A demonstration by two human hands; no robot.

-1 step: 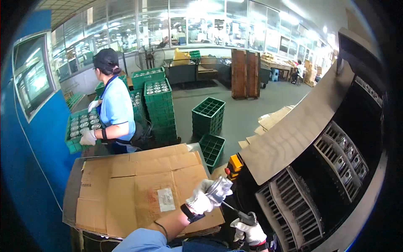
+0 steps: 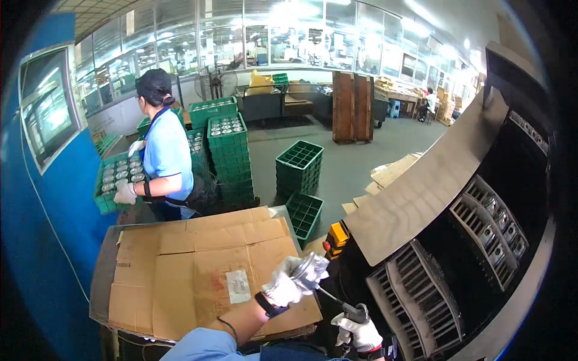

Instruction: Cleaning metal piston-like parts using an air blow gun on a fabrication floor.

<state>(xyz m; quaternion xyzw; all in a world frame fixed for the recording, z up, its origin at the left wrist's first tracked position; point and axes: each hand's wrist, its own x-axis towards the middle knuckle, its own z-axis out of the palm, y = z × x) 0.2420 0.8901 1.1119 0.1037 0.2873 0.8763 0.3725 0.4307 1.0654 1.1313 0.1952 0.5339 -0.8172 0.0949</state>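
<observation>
My gloved left hand (image 2: 283, 284) is closed around a shiny metal piston (image 2: 310, 270), held tilted above the right edge of the cardboard-covered table. Lower and to the right, my gloved right hand (image 2: 359, 334) grips what looks like an air blow gun (image 2: 355, 311) with a dark body. Its thin metal nozzle points up and left at the piston's underside. Whether the tip touches the piston I cannot tell. Flattened brown cardboard (image 2: 198, 283) with a white label lies beneath my left forearm.
At the left, a co-worker (image 2: 165, 144) holds a green crate (image 2: 107, 201) of metal parts. Stacked green crates (image 2: 229, 156) stand behind. Divided crates (image 2: 304, 219) sit on the floor. To my right are a yellow box with a red button (image 2: 338, 234) and slotted racks (image 2: 415, 295), one holding metal parts.
My left hand and the piston have shifted slightly left, and the piston has turned a little. The co-worker's near hand and crate have moved slightly. My right hand stays about where it was.
</observation>
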